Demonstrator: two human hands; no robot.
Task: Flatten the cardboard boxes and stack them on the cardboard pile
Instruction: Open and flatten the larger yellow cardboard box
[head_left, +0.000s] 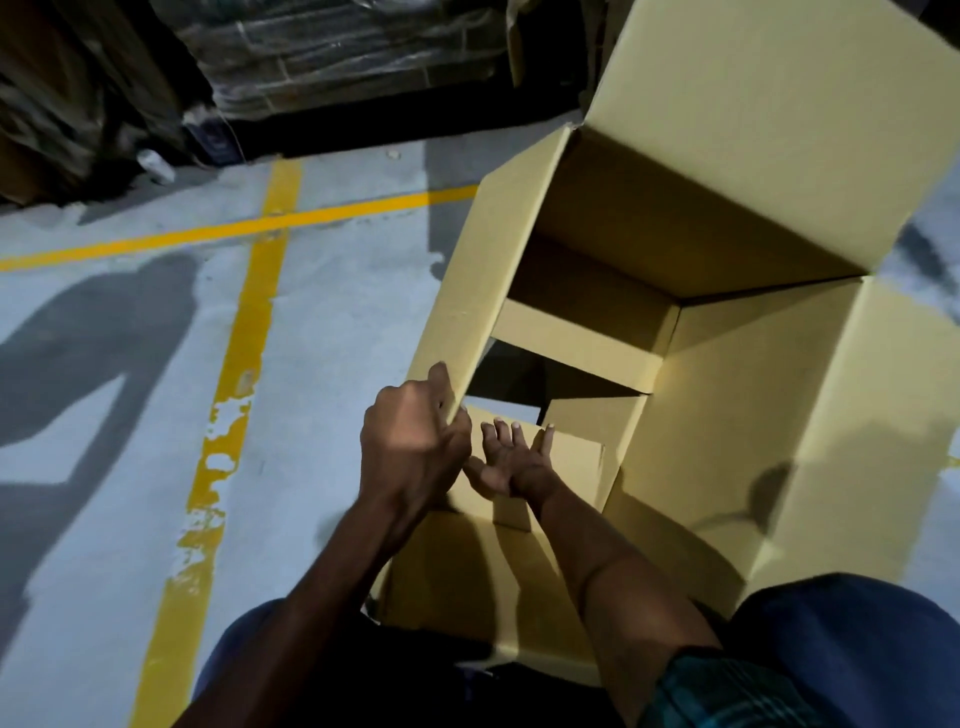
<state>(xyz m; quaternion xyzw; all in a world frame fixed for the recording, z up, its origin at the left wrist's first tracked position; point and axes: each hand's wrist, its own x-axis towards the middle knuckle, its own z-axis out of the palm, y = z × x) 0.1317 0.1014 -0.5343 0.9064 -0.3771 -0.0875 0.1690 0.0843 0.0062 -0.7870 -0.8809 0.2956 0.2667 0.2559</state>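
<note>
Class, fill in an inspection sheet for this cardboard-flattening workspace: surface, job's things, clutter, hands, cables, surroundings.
Surface: grey concrete floor with worn yellow lines.
Job's things: one large cardboard box, open, flaps spread, bottom flaps partly parted; no cardboard pile seen.
Clutter: small pale object on the floor by the wrapped goods, too blurred to name.
Hands: left hand has a closed grip on the box's left wall edge; right hand open, fingers spread, reaching inside toward a bottom flap.
Cables: nothing seen.
Surroundings: plastic-wrapped stacked goods beyond the lines; dim light.
</note>
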